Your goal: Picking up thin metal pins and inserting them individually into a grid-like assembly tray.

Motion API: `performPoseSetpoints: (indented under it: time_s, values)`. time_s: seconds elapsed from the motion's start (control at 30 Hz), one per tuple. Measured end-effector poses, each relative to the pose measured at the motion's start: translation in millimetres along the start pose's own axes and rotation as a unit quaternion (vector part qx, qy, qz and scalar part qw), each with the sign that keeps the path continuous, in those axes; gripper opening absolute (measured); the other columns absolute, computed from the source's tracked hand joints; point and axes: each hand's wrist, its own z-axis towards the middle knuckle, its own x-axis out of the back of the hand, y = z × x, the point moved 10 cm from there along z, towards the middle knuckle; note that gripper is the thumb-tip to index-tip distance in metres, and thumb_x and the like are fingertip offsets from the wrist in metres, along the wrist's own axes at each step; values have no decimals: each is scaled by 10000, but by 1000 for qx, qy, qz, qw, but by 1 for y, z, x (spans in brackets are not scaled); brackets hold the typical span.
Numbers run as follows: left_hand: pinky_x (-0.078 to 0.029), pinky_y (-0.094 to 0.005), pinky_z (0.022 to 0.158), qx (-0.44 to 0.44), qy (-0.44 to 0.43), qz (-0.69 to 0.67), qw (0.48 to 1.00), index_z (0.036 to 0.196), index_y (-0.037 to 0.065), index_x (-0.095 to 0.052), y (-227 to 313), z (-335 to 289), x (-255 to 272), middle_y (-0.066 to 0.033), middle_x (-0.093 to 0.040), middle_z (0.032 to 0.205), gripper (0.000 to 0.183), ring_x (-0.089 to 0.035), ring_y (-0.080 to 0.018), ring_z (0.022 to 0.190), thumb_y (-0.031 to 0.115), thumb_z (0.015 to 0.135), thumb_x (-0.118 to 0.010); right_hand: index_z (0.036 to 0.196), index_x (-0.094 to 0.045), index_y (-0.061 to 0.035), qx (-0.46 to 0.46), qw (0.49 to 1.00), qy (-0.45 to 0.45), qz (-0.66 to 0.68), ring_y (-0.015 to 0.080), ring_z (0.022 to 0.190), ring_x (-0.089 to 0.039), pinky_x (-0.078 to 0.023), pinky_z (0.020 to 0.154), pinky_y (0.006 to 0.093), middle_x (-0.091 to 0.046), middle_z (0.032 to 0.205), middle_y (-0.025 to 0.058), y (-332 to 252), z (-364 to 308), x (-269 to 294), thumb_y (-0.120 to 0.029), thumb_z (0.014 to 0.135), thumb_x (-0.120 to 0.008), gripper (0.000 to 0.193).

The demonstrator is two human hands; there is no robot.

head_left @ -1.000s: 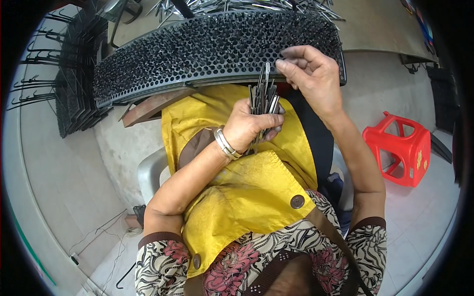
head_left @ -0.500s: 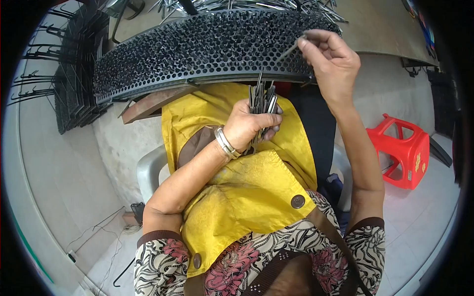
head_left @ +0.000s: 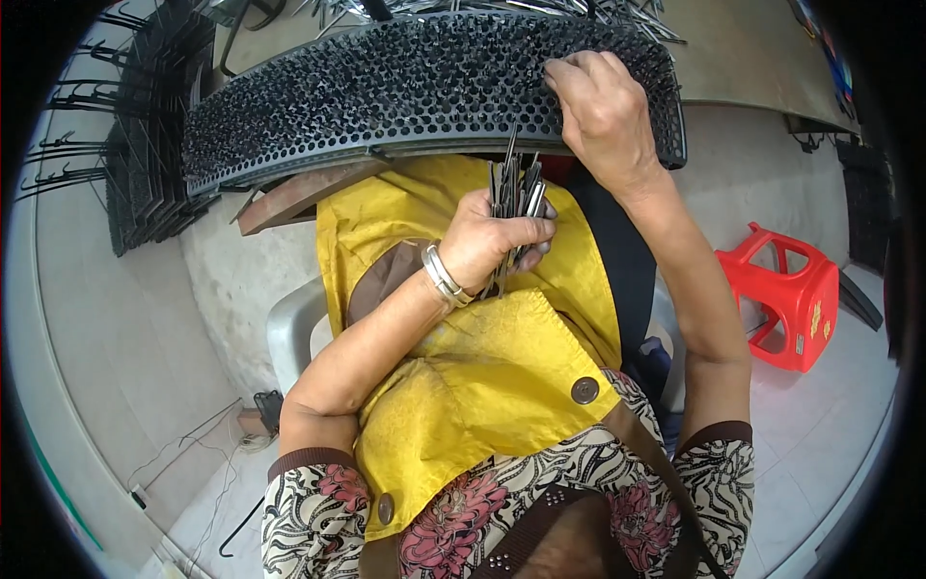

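Note:
My left hand [head_left: 484, 239] is wrapped round a bundle of thin metal strips [head_left: 518, 193], whose ends stick up above the fist over my lap. Over the right part of a long curved black rack [head_left: 386, 92] full of round holes, my right hand [head_left: 610, 111] has its fingers pinched together and turned down. Whatever lies between those fingertips is hidden behind the hand. Many holes toward the rack's far side hold dark upright pieces; a band of bare holes runs along its near edge.
Loose metal strips [head_left: 637, 21] lie piled behind the rack on the table [head_left: 748, 58]. More black racks with hooks [head_left: 159, 125] hang at the left. A red plastic stool [head_left: 793, 299] stands to the right. A yellow apron [head_left: 463, 386] covers my lap.
My right hand has turned over and moved slightly left, its fingers now down at the rack; the strip it pinched is hidden. The left hand has hardly moved. The rack's right end now shows.

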Motion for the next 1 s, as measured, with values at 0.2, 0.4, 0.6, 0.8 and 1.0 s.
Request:
performPoseSetpoints:
  time_s: [0.2, 0.4, 0.6, 0.8, 1.0]
  values:
    - [-349, -210, 374, 4, -5, 1, 1000, 798, 1, -557, -3, -1, -2, -56, -537, 592, 103, -491, -115, 438, -4, 704, -600, 783, -593, -13, 16, 994, -107, -10, 284, 685, -530, -441, 590, 343, -535, 712, 123, -3, 10, -17, -11, 678, -591, 105]
    - [-346, -209, 376, -16, -29, -16, 999, 808, -7, -554, 6, -5, -7, -54, -537, 601, 112, -493, -117, 444, -5, 708, -603, 806, -598, 10, -184, 920, -146, 313, 107, 577, -524, -422, 518, 245, -566, 667, 46, 2, -22, -9, -45, 744, -601, 83]
    - [-344, -209, 375, 0, -72, -38, 997, 850, -13, -548, 7, -7, -17, -59, -537, 609, 150, -496, -116, 450, -9, 711, -604, 784, -591, 12, -338, 773, -190, 502, 35, 544, -474, -384, 493, 165, -545, 627, -3, 2, -48, -22, -44, 798, -553, 69]
    - [-350, -210, 379, -8, -7, -21, 1000, 849, -12, -545, 4, -3, -1, -61, -537, 612, 143, -495, -118, 450, -7, 715, -594, 797, -585, 8, -356, 864, -3, 355, 36, 550, -492, -398, 497, 165, -557, 643, 1, 45, -34, 10, -77, 819, -545, 96]
    - [-360, -212, 386, -10, -2, -24, 1000, 844, -5, -543, 4, -2, 0, -66, -537, 608, 137, -492, -122, 446, -7, 714, -586, 801, -581, 11, -325, 891, 65, 311, 35, 549, -486, -395, 494, 169, -552, 624, 2, 52, -28, 9, -84, 820, -553, 100]
